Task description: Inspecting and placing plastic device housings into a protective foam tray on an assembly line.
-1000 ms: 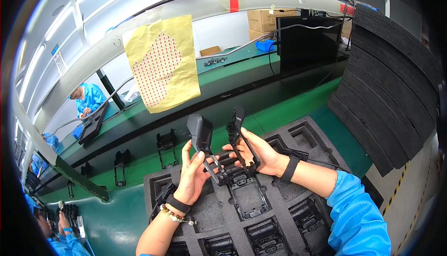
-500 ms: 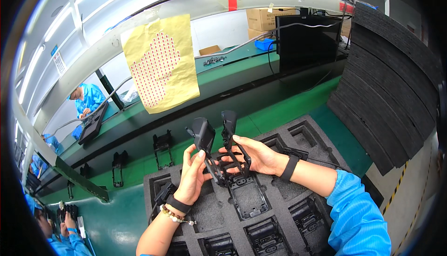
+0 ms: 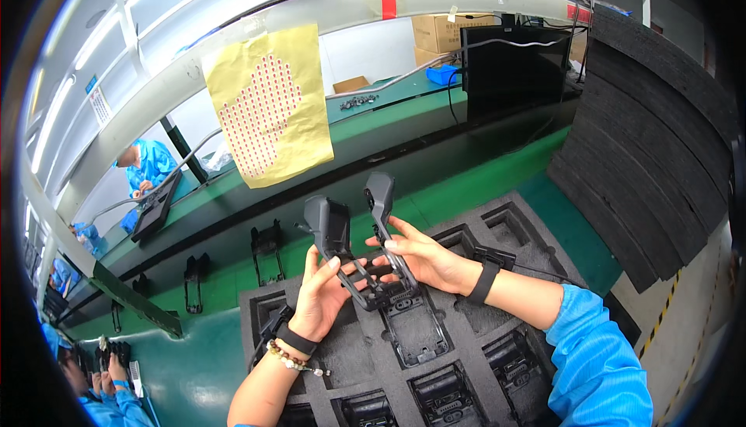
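A black plastic frame (image 3: 370, 299) with two upright arms, each topped by a dark shell, is held between my hands over the grey foam tray (image 3: 353, 349). My left hand (image 3: 317, 296) is closed on its left side, thumb on the near edge below the wider shell (image 3: 327, 221). My right hand (image 3: 423, 256) grips the other side, below the narrower shell (image 3: 380, 192); its fingers partly show through the frame. Just below, a flat black rectangular frame part (image 3: 416, 332) lies in a tray compartment. Both wrists wear black bands.
More black parts (image 3: 443, 396) fill the tray's near compartments. Similar black frames (image 3: 267, 252) stand along the green bench at left. Behind are a yellow sheet (image 3: 268, 108) and a dark monitor (image 3: 514, 77). Black foam sheets (image 3: 641, 147) are stacked at right. Co-workers in blue (image 3: 151, 164) sit at left.
The held frame has tipped and turned, its shells shifting up and its left shell moving left. Both hands keep their hold, the fingers slightly moved.
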The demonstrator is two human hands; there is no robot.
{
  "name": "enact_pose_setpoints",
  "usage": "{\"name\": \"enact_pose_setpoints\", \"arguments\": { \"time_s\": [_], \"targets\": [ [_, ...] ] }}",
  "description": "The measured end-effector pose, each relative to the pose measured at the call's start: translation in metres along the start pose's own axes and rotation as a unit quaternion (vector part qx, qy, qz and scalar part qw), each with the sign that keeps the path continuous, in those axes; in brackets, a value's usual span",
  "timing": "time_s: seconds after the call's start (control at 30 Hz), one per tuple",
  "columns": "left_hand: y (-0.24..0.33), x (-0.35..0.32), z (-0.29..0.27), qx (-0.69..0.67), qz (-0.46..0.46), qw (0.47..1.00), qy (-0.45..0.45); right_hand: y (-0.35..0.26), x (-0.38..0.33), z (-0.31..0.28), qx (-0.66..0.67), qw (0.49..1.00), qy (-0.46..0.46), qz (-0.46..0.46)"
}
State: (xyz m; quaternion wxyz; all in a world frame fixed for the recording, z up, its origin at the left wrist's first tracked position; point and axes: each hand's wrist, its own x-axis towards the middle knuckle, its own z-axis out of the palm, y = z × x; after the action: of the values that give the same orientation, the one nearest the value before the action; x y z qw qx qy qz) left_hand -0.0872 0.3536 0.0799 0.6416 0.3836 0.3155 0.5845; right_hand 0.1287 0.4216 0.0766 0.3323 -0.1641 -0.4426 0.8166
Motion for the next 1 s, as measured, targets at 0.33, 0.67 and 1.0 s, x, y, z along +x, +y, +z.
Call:
{"name": "enact_pose_setpoints", "arguments": {
  "time_s": [0.33,0.67,1.0],
  "targets": [
    [0.006,-0.012,0.014,-0.012,0.044,0.998,-0.037,0.005,-0.001,0.002,-0.101,0.989,-0.01,-0.112],
    [0.002,-0.003,0.004,-0.041,0.042,0.998,0.02,0.01,0.004,-0.008,0.003,0.999,-0.021,-0.031],
    [-0.003,0.004,-0.004,-0.008,0.007,0.999,0.052,0.011,0.012,-0.026,0.121,0.991,0.041,0.043]
  ]
}}
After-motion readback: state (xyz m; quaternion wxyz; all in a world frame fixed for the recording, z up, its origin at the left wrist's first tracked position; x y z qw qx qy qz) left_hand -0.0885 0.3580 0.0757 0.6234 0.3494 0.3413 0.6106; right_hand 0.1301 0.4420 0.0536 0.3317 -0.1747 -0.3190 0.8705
